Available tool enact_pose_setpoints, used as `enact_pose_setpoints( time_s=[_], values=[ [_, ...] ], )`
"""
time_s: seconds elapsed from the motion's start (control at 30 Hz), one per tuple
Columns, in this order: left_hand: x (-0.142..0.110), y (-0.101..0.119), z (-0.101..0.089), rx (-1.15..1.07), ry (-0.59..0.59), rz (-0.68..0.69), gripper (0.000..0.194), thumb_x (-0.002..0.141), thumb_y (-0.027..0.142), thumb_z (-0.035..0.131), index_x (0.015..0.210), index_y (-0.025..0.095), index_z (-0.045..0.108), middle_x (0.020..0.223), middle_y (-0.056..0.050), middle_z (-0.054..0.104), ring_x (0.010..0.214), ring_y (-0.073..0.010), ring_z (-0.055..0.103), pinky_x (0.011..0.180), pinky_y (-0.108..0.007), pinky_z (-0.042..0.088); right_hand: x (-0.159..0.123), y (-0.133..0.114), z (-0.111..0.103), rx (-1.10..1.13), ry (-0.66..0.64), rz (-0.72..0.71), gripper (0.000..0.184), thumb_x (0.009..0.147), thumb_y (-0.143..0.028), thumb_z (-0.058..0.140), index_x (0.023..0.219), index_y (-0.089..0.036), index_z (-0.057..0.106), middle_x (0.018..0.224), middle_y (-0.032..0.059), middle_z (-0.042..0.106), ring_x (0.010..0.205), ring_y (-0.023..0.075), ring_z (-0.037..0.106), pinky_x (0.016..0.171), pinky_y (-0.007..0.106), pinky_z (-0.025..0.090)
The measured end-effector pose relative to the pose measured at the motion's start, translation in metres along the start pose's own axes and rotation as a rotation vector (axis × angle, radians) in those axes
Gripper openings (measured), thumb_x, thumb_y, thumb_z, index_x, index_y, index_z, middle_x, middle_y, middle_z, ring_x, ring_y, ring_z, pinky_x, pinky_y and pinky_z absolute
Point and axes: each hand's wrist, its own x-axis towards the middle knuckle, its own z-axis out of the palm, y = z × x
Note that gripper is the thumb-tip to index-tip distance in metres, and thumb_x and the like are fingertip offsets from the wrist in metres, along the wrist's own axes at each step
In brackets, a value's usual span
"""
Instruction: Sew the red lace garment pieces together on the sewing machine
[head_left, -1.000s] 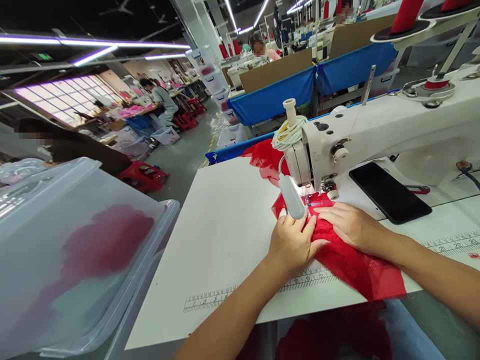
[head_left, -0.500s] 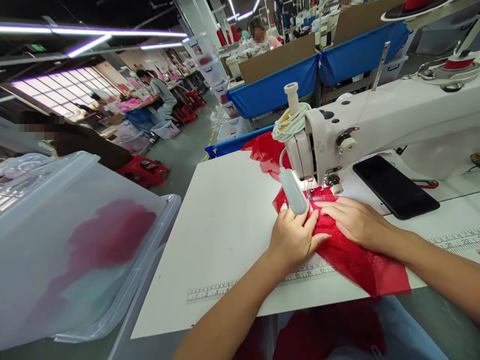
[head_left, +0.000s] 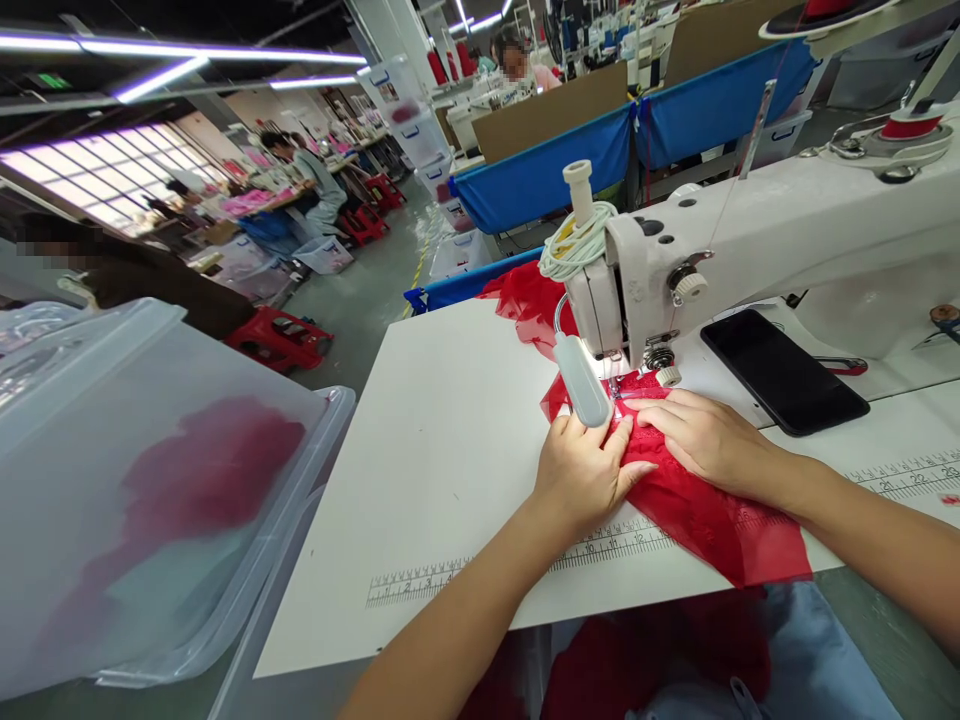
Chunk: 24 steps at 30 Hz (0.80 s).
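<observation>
A sheer red fabric (head_left: 694,515) with a textured, lacy part runs under the needle of a white sewing machine (head_left: 757,240) and hangs slightly over the table's front edge. My left hand (head_left: 581,465) rests at the fabric's left edge, thumb spread to the right; some fingertips are behind the grey lamp head (head_left: 585,385). Just right of the needle, my right hand (head_left: 701,435) lies flat on the fabric with its fingers stretched toward the presser foot (head_left: 615,385). More red fabric (head_left: 525,300) is bunched behind the needle.
A black phone (head_left: 784,370) lies on the machine bed, with red-handled snips (head_left: 844,366) beside it. Printed rulers mark the white table (head_left: 420,450). At left stands a translucent plastic bin (head_left: 150,500) containing red material. Other people sit at tables further back.
Both hands keep almost the same place on the fabric beside the needle. The view has shifted a little; any fabric feed is too slight to make out.
</observation>
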Motion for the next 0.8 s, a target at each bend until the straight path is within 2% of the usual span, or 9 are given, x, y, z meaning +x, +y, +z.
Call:
enact_pose_setpoints(
  time_s=[0.2, 0.43, 0.8],
  values=[
    [0.0014, -0.0011, -0.0008, -0.007, 0.027, 0.004, 0.048, 0.102, 0.048, 0.046, 0.132, 0.015, 0.065, 0.134, -0.015, 0.064, 0.100, -0.0289, 0.061, 0.087, -0.043, 0.049, 0.0003, 0.0010, 0.0003, -0.002, -0.013, 0.004, 0.040, 0.089, -0.006, 0.038, 0.120, -0.014, 0.064, 0.117, 0.0135, 0.072, 0.099, 0.0265, 0.064, 0.084, 0.043, 0.058],
    [0.0035, -0.0009, -0.0039, -0.004, 0.024, -0.008, 0.043, 0.102, 0.046, 0.046, 0.123, 0.016, 0.069, 0.128, -0.012, 0.068, 0.090, -0.0254, 0.059, 0.077, -0.038, 0.046, 0.0023, -0.0002, -0.0023, -0.020, -0.017, 0.008, 0.042, 0.087, -0.004, 0.039, 0.119, -0.013, 0.065, 0.114, 0.0120, 0.073, 0.098, 0.0260, 0.064, 0.084, 0.041, 0.058],
    [0.0035, -0.0013, -0.0023, 0.021, 0.047, -0.004, 0.040, 0.102, 0.043, 0.048, 0.122, 0.017, 0.070, 0.125, -0.012, 0.070, 0.088, -0.0243, 0.059, 0.073, -0.037, 0.044, 0.0036, -0.0003, -0.0023, -0.002, -0.010, -0.004, 0.040, 0.088, -0.003, 0.039, 0.116, -0.014, 0.066, 0.113, 0.0126, 0.073, 0.101, 0.0271, 0.065, 0.087, 0.046, 0.059]
  ],
)
